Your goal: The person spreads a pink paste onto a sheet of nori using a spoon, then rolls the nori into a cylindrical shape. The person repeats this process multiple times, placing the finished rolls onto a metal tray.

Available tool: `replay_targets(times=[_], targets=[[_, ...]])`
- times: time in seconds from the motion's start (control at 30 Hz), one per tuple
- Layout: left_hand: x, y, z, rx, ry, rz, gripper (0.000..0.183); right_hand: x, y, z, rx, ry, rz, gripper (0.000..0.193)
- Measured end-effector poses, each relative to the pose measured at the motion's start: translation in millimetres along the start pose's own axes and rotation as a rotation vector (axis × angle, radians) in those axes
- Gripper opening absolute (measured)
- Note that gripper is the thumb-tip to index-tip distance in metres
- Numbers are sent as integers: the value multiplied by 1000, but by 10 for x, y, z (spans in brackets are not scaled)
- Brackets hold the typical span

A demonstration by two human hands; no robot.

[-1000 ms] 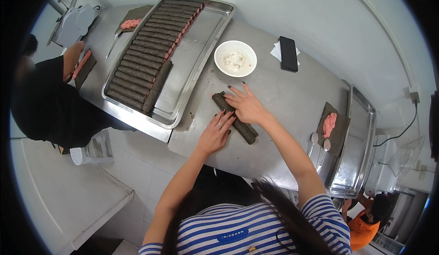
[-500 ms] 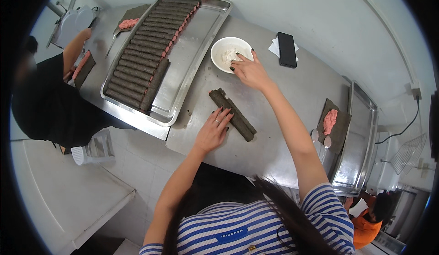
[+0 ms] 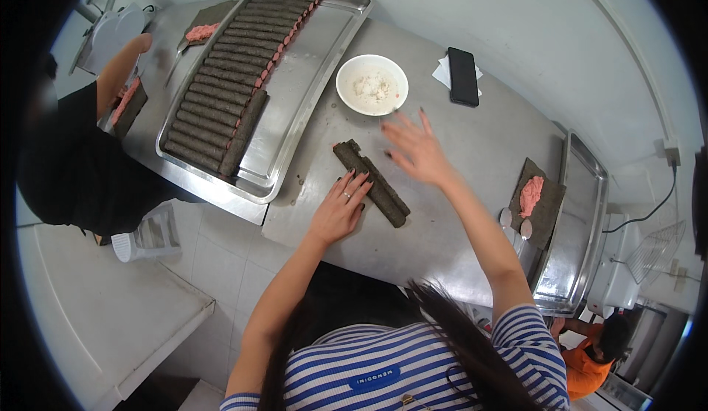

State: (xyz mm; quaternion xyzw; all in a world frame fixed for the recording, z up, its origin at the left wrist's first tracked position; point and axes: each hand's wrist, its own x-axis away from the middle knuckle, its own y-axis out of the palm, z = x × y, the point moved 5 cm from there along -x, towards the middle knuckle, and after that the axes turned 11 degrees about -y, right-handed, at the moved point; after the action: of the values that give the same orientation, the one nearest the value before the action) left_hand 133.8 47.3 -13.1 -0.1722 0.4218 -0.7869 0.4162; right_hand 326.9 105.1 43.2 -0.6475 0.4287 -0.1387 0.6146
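Observation:
A dark green seaweed roll [image 3: 383, 199] lies slantwise on the steel table, its loose flap raised along the far side and a bit of pink filling showing at its upper left end. Resting on the roll's near side is my left hand [image 3: 341, 206], fingers stretched out over it. My right hand [image 3: 419, 149] hovers right of the roll, empty, its fingers spread and slightly blurred. Just beyond it stands a white bowl [image 3: 404, 90] with a whitish wet paste in the bottom; the hand is apart from the bowl.
A steel tray [image 3: 313, 79] of finished seaweed rolls fills the left. At right are a seaweed sheet [image 3: 547, 199] with pink paste, two spoons [image 3: 525, 229] and another steel tray [image 3: 571, 263]. A black phone [image 3: 463, 77] lies behind. Co-workers are at the far left and lower right.
My right hand has come out of the white bowl and moved toward me, near the roll. My left hand stays on the roll.

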Motion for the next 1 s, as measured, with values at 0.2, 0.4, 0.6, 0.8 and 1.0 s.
replay_targets(times=[0.2, 0.4, 0.6, 0.8, 1.0], targets=[[-14, -60, 25, -4, 18, 12, 55, -657, 273, 667, 199, 119, -185, 39], [-4, -42, -10, 4, 15, 24, 53, -556, 201, 495, 39, 30, -179, 38], [-8, -12, -10, 7, 12, 20, 54, 299, 331, -303, -85, -117, -315, 38], [-1, -41, -15, 18, 7, 19, 54, 711, 100, -441, -255, -54, -329, 38], [-26, -23, -5, 13, 28, 14, 54, -178, -49, 396, 4, 84, 76, 38]])
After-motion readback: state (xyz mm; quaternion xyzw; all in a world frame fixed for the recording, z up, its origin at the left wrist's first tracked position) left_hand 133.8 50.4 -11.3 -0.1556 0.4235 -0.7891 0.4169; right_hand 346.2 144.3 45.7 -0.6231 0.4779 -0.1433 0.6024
